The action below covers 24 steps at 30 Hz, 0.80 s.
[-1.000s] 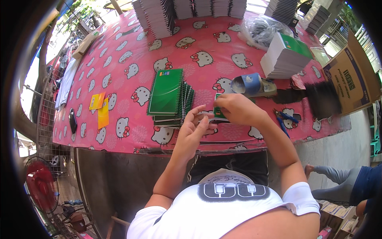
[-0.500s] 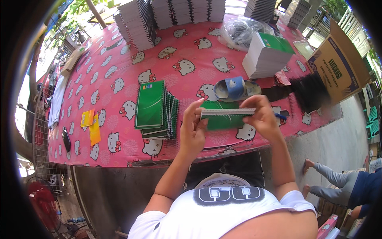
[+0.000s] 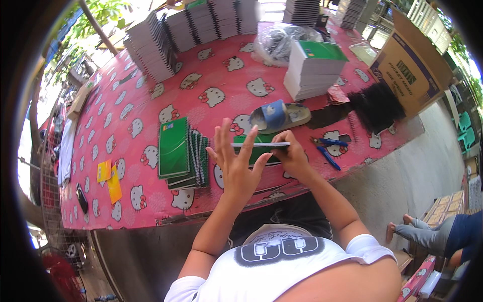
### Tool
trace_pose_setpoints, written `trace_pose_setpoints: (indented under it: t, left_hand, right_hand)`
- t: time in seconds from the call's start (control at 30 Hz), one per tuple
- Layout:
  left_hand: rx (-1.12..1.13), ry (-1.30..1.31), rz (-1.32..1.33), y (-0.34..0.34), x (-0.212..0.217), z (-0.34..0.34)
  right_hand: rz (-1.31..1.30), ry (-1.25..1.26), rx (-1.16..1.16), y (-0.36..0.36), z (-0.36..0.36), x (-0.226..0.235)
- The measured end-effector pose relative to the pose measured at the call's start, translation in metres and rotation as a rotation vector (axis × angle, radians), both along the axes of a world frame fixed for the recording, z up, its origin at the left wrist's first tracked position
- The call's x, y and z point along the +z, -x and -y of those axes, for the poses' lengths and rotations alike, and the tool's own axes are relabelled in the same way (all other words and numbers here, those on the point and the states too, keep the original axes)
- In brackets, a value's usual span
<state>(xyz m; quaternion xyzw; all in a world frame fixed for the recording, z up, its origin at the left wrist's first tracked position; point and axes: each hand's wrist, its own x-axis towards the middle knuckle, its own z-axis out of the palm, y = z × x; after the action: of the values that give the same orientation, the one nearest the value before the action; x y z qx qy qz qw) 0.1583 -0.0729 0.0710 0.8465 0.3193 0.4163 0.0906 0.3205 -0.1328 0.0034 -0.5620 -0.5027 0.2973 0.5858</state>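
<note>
Edge-on above the table's near side is a small green-covered notebook (image 3: 259, 145), its white page edge toward me. My right hand (image 3: 294, 158) pinches it at the right end, thumb below and fingers behind. My left hand (image 3: 234, 163) is at the left end with fingers stretched and spread; whether a finger touches the pages I cannot tell. Just left of it lies a fanned stack of green spiral notebooks (image 3: 173, 146). Beyond the hands rests a blue slipper (image 3: 275, 116). Blue-handled pliers (image 3: 329, 153) lie right of my right hand.
A pad stack with a green top (image 3: 312, 73), a plastic bag (image 3: 282, 43), black binding coils (image 3: 380, 105) and a cardboard box (image 3: 410, 70) stand far right. Tall notebook stacks (image 3: 151, 48) line the back. Yellow cards (image 3: 114, 183) and a phone (image 3: 81, 198) lie left. Another person (image 3: 443, 234) is at right.
My left hand has opened from its hold on the notebook, its fingers now spread. My right hand has moved left and lower, still pinching it. The view has shifted, showing the pliers fully.
</note>
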Motion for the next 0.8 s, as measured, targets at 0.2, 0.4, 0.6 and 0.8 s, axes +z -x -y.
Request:
trace_pose_setpoints:
  t: [0.2,0.4,0.6,0.8]
  left_hand:
    - [-0.177,0.214,0.107,-0.006,-0.010,-0.018]
    - [-0.274,0.162,0.090,-0.010,-0.017,-0.027]
    - [-0.241,0.129,0.158,-0.012,-0.020,-0.024]
    - [-0.218,0.149,0.083,-0.001,-0.019,-0.022]
  right_hand:
    - [0.648,0.000,-0.231,-0.090,0.015,0.043]
    - [1.059,0.496,-0.789,-0.246,0.025,-0.009]
    - [1.025,0.666,-0.989,-0.254,0.055,0.013]
    - [0.580,0.080,-0.392,-0.086,0.035,0.094]
